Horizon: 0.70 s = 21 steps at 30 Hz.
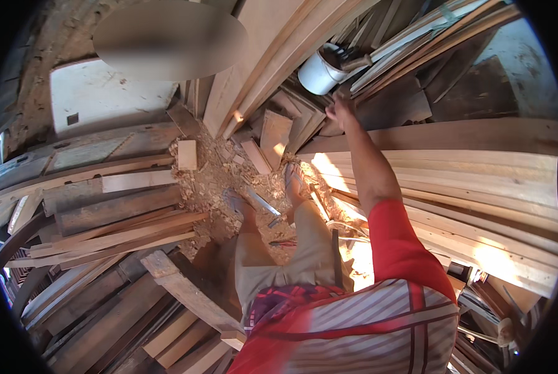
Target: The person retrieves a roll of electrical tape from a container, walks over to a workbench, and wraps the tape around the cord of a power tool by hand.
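My right arm in a red sleeve stretches forward and to the right. At its end my right hand (pixel 341 111) is just below a white bucket (pixel 320 73), its thumb and fingers apart and bent a little, with nothing visible in them. Several tools stand in the bucket, among them one with a wooden handle (pixel 357 63) leaning over the rim. Whether my fingertips touch the bucket cannot be made out. My left hand is out of view. On the ground between my feet lies a hammer-like tool with a pale handle (pixel 263 202).
Long planks (pixel 466 181) are stacked on the right, and tall boards (pixel 254 68) stand ahead. Timber pieces (pixel 116 212) fill the left. Wood shavings and offcuts cover the ground, with a small block (pixel 187 155) among them. Pliers-like red handles (pixel 283 243) lie by my leg.
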Motion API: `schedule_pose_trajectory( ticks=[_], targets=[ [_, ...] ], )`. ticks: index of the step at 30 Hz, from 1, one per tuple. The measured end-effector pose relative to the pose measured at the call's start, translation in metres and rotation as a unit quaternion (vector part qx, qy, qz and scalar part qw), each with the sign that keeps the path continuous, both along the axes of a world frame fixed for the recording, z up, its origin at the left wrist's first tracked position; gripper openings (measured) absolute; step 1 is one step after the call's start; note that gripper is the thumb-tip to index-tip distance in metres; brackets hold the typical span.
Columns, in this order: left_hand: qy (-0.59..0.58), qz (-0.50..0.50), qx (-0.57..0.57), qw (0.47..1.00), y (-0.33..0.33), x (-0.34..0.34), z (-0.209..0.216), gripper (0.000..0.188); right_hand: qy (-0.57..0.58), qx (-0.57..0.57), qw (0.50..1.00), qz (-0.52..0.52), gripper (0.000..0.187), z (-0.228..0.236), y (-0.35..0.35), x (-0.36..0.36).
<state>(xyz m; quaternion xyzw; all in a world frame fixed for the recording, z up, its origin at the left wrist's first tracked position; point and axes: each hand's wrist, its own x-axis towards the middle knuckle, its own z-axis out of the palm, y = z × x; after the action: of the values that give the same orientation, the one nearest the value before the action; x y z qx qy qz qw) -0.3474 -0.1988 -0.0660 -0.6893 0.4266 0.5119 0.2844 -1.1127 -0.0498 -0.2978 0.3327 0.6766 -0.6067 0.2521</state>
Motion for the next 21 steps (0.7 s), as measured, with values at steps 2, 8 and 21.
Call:
schedule_pose_trajectory(
  ticks=[2,8,21],
  targets=[
    [-0.034,0.011,-0.010,0.999,0.016,-0.003,0.007,0.047,-0.014,0.005,0.999,-0.043,0.045,-0.021,-0.027,-0.045],
    [-0.087,0.030,-0.024,0.996,0.046,-0.024,0.011,0.041,-0.077,-0.077,0.986,-0.123,0.063,-0.073,-0.044,-0.127],
    [-0.114,0.034,-0.045,0.992,0.059,-0.041,0.026,0.032,0.017,-0.125,0.972,-0.201,0.047,-0.125,-0.044,-0.081]
  ],
)
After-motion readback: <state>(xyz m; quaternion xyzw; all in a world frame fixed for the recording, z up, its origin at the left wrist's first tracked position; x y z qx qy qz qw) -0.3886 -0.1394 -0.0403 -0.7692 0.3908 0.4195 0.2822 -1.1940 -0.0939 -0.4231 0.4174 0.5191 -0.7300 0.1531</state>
